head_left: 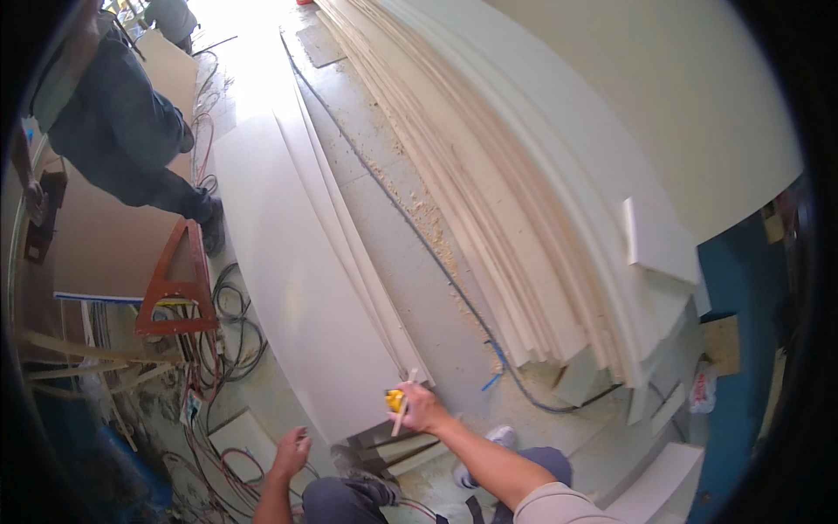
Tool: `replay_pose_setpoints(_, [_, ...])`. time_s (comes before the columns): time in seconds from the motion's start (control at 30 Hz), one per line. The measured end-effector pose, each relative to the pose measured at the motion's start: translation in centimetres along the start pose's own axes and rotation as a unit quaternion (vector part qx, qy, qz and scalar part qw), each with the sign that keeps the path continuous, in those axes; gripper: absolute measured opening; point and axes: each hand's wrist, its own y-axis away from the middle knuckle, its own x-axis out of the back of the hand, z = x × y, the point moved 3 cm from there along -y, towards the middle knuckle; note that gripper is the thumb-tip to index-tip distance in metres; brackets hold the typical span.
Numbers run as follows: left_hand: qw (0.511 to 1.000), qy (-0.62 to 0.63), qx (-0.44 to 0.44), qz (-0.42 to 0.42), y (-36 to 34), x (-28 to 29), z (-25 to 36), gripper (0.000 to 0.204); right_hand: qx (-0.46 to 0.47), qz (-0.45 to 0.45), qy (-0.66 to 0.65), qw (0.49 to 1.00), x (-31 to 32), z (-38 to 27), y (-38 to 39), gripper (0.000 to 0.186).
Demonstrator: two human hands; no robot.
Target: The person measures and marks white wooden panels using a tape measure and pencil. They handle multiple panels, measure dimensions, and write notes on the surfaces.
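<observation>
My right hand (422, 409) is closed around a yellow tape measure (395, 400), with a thin pale wooden strip (404, 410) held across it. It is at the near right corner of a long white panel (297, 262), which lies in a low stack running away from me. Just off the panel's near left corner, my left hand (292, 452) hovers with loosely bent fingers, and nothing shows in it.
Long pale boards (489, 210) are stacked on the right, with sawdust (423, 210) beside them. A black cable (410, 218) crosses the floor. To the left are a red-brown metal stand (179, 293), tangled hoses (231, 332) and a standing person (122, 113).
</observation>
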Motion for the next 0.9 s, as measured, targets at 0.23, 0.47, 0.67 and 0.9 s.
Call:
replay_pose_setpoints(0.23, [0.992,-0.036,-0.020,-0.116,21.5,-0.3,20.0,0.042,-0.222,-0.009,0.139,0.965,25.5,-5.6,21.2,0.065])
replay_pose_setpoints(0.47, [0.978,-0.160,0.083,-0.101,33.0,3.8,12.3,0.032,-0.403,-0.046,-0.119,0.906,35.1,-8.0,32.5,0.038])
replay_pose_setpoints(0.67, [0.909,0.077,0.145,0.382,45.6,12.9,18.5,0.027,-0.200,-0.316,0.043,0.927,31.1,-24.1,25.1,0.035])
replay_pose_setpoints(0.9, [0.923,0.189,0.049,0.331,65.0,-5.4,33.8,0.024,-0.062,-0.443,0.178,0.876,29.5,-33.1,21.6,0.031])
